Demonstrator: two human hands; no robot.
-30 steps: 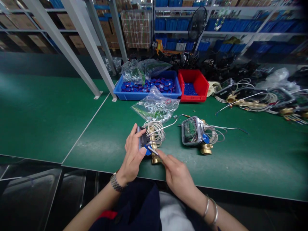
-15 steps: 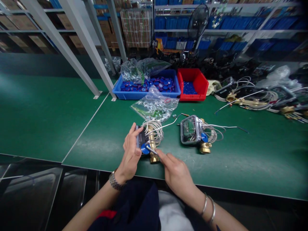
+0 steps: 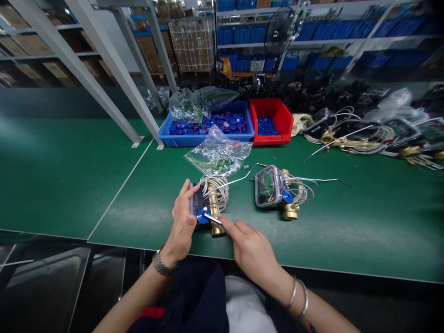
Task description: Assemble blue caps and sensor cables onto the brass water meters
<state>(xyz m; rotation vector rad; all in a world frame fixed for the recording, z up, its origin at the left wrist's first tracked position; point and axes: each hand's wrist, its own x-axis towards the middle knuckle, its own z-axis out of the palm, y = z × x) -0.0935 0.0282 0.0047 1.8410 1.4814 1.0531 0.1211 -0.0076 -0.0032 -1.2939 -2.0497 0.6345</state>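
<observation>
My left hand (image 3: 182, 222) grips the dark box of a meter (image 3: 199, 198), tipped on its side on the green bench. A brass pipe body (image 3: 214, 210) and a coil of grey cable (image 3: 220, 187) belong to this meter. My right hand (image 3: 255, 252) is closed round a slim metal tool (image 3: 213, 219), whose tip touches or nearly touches a round blue disc (image 3: 202, 216) on the meter. Which kind of tool it is, I cannot make out. To the right lies a second meter (image 3: 269, 187) with a clear cover, a blue disc and a brass fitting.
Behind my hands, a clear plastic bag (image 3: 218, 155) of small parts lies before a blue tray (image 3: 208, 138) of blue discs. A red bin (image 3: 272, 122) holds small blue pieces. More brass meters (image 3: 360, 141) with cables lie at right. Metal posts (image 3: 121, 78) rise at left.
The whole view has shifted slightly, so things appear a little further left. My hands keep the same hold, and the tool's tip stays at the blue disc with its angle barely altered.
</observation>
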